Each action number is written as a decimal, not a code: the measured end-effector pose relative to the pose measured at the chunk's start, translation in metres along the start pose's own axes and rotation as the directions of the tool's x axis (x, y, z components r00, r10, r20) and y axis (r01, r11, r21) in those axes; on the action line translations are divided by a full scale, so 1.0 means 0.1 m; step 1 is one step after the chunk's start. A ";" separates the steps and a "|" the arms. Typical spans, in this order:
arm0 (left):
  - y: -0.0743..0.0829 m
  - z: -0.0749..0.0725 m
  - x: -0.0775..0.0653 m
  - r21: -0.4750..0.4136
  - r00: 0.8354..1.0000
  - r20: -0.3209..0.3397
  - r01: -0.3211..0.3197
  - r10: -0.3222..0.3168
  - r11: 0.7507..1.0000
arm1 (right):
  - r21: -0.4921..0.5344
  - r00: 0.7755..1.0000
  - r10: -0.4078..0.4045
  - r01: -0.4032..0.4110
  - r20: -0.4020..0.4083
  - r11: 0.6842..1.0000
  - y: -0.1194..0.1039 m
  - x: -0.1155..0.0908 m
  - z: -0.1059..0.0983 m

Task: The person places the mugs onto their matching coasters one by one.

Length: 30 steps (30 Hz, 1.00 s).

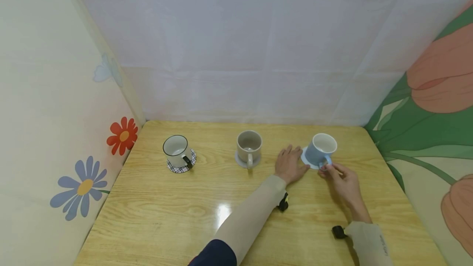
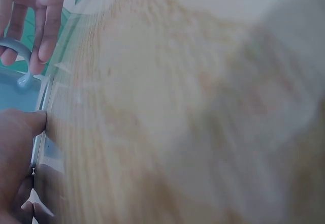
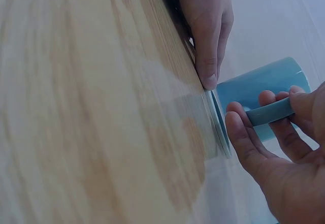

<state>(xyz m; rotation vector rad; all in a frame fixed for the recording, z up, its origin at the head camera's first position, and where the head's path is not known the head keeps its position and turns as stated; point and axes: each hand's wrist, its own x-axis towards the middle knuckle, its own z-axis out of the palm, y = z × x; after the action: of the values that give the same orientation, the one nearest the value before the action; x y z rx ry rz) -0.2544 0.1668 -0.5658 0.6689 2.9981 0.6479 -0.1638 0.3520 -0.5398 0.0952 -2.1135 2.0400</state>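
Observation:
At the table's right side, a light blue mug point(image 1: 315, 153) with a white inside stands upright on a pale blue round coaster point(image 1: 306, 160). My right hand point(image 1: 344, 180) holds its handle; the right wrist view shows thumb and fingers curled round the handle point(image 3: 270, 112). To the left of the mug, my left hand point(image 1: 290, 165) rests on the table with fingers spread. Its thumb point(image 3: 208, 66) touches the coaster's edge point(image 3: 218, 125). In the left wrist view, the mug's blue side point(image 2: 18, 92) is partly cut off by the frame.
A beige-grey mug point(image 1: 244, 151) stands on a grey coaster point(image 1: 240, 160) mid-table. Farther left, a white mug point(image 1: 176, 156) with black rim and handle sits on a checked coaster point(image 1: 177, 170). The wooden table point(image 1: 166, 212) meets a white backdrop point(image 1: 221, 52) behind.

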 end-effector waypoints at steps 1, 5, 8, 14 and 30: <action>0.00 0.00 0.00 -0.002 1.000 0.003 0.000 0.000 1.000 | -0.007 1.000 -0.003 0.003 0.001 1.000 0.00 0.00 0.00; 0.02 -0.03 -0.01 0.000 1.000 0.013 0.011 -0.011 1.000 | -0.044 1.000 -0.012 0.012 0.003 0.999 0.00 0.01 -0.01; 0.03 -0.03 -0.01 0.008 1.000 0.013 0.015 -0.015 1.000 | -0.035 1.000 -0.020 0.020 0.001 0.999 0.00 0.00 0.00; 0.04 0.00 -0.01 0.017 1.000 0.009 0.011 -0.012 1.000 | 0.012 1.000 -0.021 0.021 0.003 1.000 -0.02 -0.01 0.01; -0.02 0.01 0.04 0.021 1.000 -0.003 0.000 0.000 1.000 | 0.069 1.000 0.026 -0.025 -0.007 0.997 0.00 0.03 0.07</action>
<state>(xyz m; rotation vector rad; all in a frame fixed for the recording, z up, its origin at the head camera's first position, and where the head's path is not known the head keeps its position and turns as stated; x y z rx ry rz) -0.2586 0.1673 -0.5675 0.6701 3.0112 0.6192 -0.1674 0.3458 -0.5392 0.0714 -2.0504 2.1247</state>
